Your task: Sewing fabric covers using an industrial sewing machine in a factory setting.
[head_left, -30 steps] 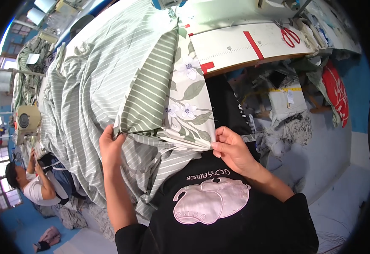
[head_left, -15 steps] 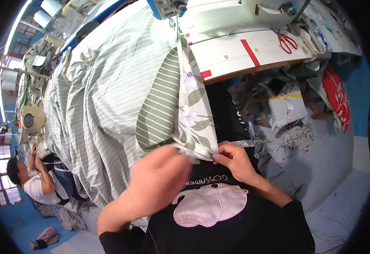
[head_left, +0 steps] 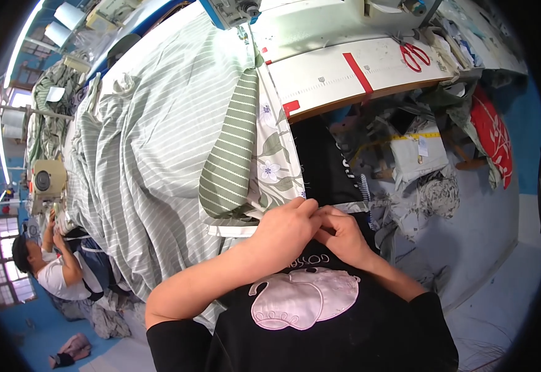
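Note:
My left hand (head_left: pixel 289 228) is closed on the near edge of a floral fabric (head_left: pixel 269 170), white with purple flowers and green leaves. Against it, my right hand (head_left: pixel 343 237) has its thumb and fingers pinched together at the same corner; the fingers cover the cloth there. A green striped part (head_left: pixel 230 155) folds over beside the floral strip. Farther away, the strip leads up to the needle area of a sewing machine (head_left: pixel 232 11). To the left spreads a large pale striped cloth (head_left: pixel 153 124), loosely bunched.
Red-handled scissors (head_left: pixel 415 57) lie on the white machine table (head_left: pixel 326 77), which has red tape marks. Beneath and to the right are bundled fabrics (head_left: pixel 433 197) and a red cloth (head_left: pixel 492 136). At far left, another person (head_left: pixel 60 270) works at a machine.
My left hand has moved right and down from above the cloth to meet my right hand at the corner. The floral strip now lies straighter and slightly farther left.

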`<control>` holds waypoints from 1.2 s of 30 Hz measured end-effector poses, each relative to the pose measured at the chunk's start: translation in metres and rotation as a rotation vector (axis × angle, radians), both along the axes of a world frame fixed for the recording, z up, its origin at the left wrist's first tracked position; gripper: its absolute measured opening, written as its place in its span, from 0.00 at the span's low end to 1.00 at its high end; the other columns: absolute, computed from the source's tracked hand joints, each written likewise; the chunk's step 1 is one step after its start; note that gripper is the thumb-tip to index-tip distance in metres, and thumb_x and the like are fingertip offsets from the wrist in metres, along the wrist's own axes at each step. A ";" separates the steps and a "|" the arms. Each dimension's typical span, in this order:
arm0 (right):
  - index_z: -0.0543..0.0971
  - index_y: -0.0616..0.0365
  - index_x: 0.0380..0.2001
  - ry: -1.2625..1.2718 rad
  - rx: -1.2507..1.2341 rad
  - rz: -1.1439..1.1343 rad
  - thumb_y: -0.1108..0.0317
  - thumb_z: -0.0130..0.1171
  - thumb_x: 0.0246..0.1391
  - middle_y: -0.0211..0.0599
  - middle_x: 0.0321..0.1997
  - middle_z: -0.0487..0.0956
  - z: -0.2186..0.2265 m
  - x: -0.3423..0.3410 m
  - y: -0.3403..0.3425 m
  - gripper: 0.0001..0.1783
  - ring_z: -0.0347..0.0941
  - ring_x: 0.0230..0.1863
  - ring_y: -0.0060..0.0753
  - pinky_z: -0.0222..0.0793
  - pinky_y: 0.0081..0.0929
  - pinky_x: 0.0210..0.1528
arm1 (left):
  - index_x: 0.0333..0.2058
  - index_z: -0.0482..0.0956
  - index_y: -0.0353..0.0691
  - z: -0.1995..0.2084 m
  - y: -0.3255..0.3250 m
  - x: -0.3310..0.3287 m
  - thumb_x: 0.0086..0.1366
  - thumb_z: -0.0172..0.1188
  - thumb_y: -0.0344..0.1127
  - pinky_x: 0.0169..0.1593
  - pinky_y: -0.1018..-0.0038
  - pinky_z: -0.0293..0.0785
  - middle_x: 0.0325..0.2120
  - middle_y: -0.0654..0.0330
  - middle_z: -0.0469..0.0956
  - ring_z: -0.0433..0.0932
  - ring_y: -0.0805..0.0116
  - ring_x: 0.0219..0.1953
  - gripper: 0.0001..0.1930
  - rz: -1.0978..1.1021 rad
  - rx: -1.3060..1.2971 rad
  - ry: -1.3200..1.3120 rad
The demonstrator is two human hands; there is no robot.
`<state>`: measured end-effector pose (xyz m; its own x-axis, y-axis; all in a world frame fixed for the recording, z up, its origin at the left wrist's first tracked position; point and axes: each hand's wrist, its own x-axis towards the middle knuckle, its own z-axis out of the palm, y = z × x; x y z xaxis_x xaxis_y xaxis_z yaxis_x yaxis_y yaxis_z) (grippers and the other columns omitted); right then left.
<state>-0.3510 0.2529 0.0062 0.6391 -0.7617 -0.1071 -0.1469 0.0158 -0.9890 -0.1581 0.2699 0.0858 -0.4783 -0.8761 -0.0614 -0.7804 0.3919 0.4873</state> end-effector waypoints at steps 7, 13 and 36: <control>0.83 0.64 0.39 -0.010 -0.549 -0.214 0.83 0.64 0.49 0.38 0.41 0.80 0.007 0.018 -0.038 0.11 0.79 0.42 0.39 0.76 0.28 0.41 | 0.31 0.79 0.37 -0.014 0.006 0.002 0.50 0.62 0.26 0.41 0.66 0.79 0.36 0.57 0.73 0.76 0.58 0.42 0.07 -0.011 0.023 -0.052; 0.81 0.65 0.32 -0.162 -0.995 -0.039 0.82 0.63 0.39 0.36 0.37 0.79 0.003 0.041 -0.068 0.12 0.76 0.38 0.38 0.75 0.31 0.39 | 0.33 0.78 0.35 -0.005 0.007 0.010 0.51 0.61 0.25 0.42 0.65 0.79 0.37 0.56 0.74 0.76 0.57 0.44 0.08 0.007 0.074 0.061; 0.79 0.65 0.26 -0.088 -0.971 -0.007 0.81 0.60 0.36 0.38 0.38 0.78 0.017 0.043 -0.065 0.09 0.74 0.38 0.42 0.73 0.33 0.38 | 0.33 0.77 0.38 0.026 0.006 0.027 0.55 0.62 0.24 0.27 0.64 0.72 0.21 0.59 0.73 0.77 0.59 0.24 0.07 0.302 -0.200 0.074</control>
<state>-0.3079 0.1877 0.0227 0.6102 -0.4971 0.6169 -0.0751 -0.8114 -0.5796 -0.1313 0.2755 0.1121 -0.1935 -0.9696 0.1501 -0.8409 0.2427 0.4838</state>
